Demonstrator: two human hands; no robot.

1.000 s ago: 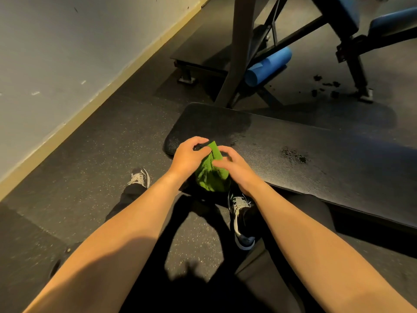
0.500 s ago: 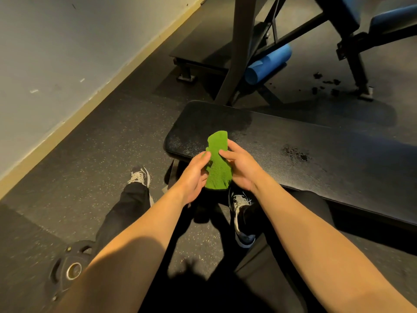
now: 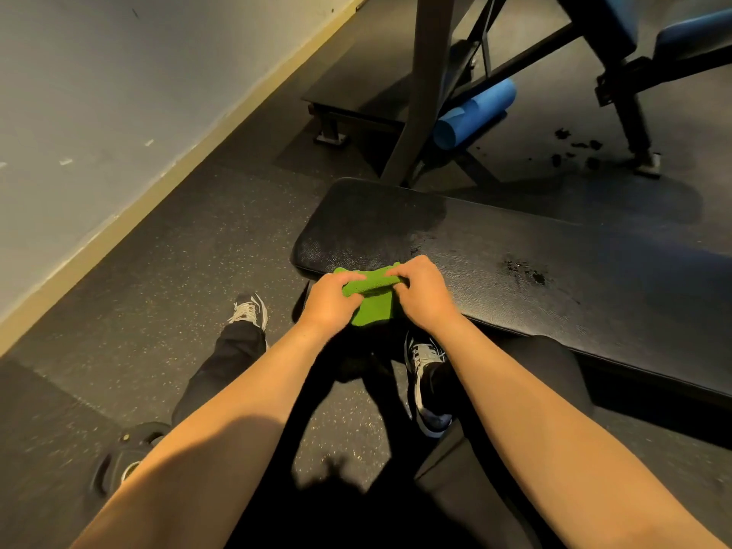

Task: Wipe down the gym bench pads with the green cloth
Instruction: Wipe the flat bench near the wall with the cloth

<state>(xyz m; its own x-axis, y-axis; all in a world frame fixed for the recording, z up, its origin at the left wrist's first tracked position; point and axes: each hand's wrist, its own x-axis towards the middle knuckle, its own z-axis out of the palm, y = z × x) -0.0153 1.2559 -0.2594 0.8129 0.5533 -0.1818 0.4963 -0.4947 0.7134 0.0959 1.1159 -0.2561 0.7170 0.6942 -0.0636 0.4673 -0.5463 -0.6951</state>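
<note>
A dark speckled rubber floor [image 3: 166, 247] is seen from above, bordered on the left by a pale wall [image 3: 99, 93] with a yellowish baseboard. Across the right half, a long black padded bench, the counter [image 3: 554, 279], is laid out, with a damp sheen near its left end and a small dark blotch [image 3: 525, 271] further right. Behind it, a metal frame upright [image 3: 426, 85], a blue foam roller [image 3: 473, 112] and part of a blue-padded bench [image 3: 693, 33] are visible. Two bare forearms are extended from the bottom edge toward the near left corner of the counter. Dark trousers and two black-and-white sneakers [image 3: 426, 382] are seen below, and a black weight plate [image 3: 122, 457] lies on the floor at lower left. The green cloth [image 3: 372, 299] is held at the counter's front edge, its upper part rolled into a thick fold and its lower part hanging down. The left hand [image 3: 328, 299] has its grip closed on the roll's left end, and the right hand [image 3: 426, 295] has its grip closed on the right end. Half a second earlier the cloth was held upright and flat between the hands, just in front of the edge; it has since been turned sideways, bunched and brought onto the pad's edge.
</note>
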